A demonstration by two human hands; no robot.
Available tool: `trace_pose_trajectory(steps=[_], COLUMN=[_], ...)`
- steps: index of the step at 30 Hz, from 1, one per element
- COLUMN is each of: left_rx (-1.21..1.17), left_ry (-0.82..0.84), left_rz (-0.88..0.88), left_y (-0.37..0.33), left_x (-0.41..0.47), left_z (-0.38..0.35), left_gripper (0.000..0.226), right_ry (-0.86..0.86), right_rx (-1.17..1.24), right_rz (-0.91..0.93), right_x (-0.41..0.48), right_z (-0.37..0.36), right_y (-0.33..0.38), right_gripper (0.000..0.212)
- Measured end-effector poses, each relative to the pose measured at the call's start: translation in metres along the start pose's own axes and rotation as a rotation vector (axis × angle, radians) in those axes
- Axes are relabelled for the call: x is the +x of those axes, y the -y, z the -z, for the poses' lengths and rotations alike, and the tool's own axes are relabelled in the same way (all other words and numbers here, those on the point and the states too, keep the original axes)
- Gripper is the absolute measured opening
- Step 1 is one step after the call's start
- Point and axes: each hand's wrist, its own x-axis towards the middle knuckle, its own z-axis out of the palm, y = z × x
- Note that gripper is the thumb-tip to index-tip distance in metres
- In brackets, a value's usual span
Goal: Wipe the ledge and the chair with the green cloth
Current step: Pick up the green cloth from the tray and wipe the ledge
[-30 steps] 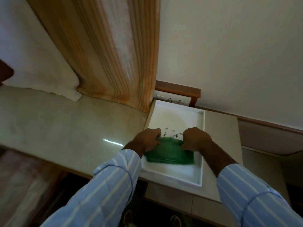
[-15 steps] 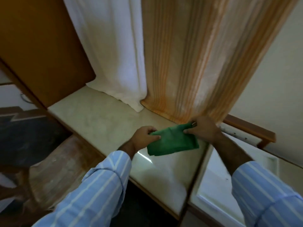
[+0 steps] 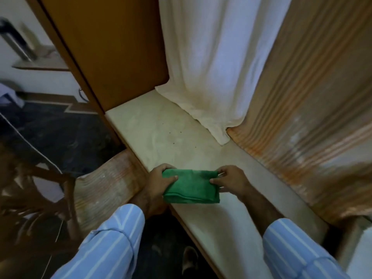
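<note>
My left hand (image 3: 159,181) and right hand (image 3: 231,181) each pinch one end of the folded green cloth (image 3: 191,186), held taut over the near edge of the ledge (image 3: 161,133). Farther along the ledge lie dark specks (image 3: 175,137); the chair (image 3: 50,190) stands low at left. Step in hand, I judge: readying the cloth to wipe the ledge. Next: press it flat and sweep toward the white curtain (image 3: 211,67).

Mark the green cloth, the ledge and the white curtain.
green cloth (image 3: 191,186), head view, middle of the folded top face
ledge (image 3: 161,135), head view, bare stone surface
white curtain (image 3: 211,73), head view, middle of the hanging folds
</note>
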Motion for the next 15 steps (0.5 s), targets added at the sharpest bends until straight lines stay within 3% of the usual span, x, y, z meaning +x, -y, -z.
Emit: trace_pose_trajectory(steps=[4, 10, 15], left_rx=[0.145, 0.307, 0.411], left_ry=[-0.059, -0.115, -0.043], left_rz=[0.020, 0.064, 0.047], left_y=[0.023, 0.040, 0.055], left_x=[0.048, 0.120, 0.171], left_z=[0.010, 0.023, 0.025], left_gripper=[0.024, 0.041, 0.053], right_ry=[0.023, 0.046, 0.038], right_rx=[0.000, -0.271, -0.379], right_rz=[-0.056, 0.057, 0.076], right_x=[0.063, 0.140, 0.169], right_z=[-0.039, -0.080, -0.089], right_y=[-0.001, -0.002, -0.002], right_gripper=[0.029, 0.032, 0.042])
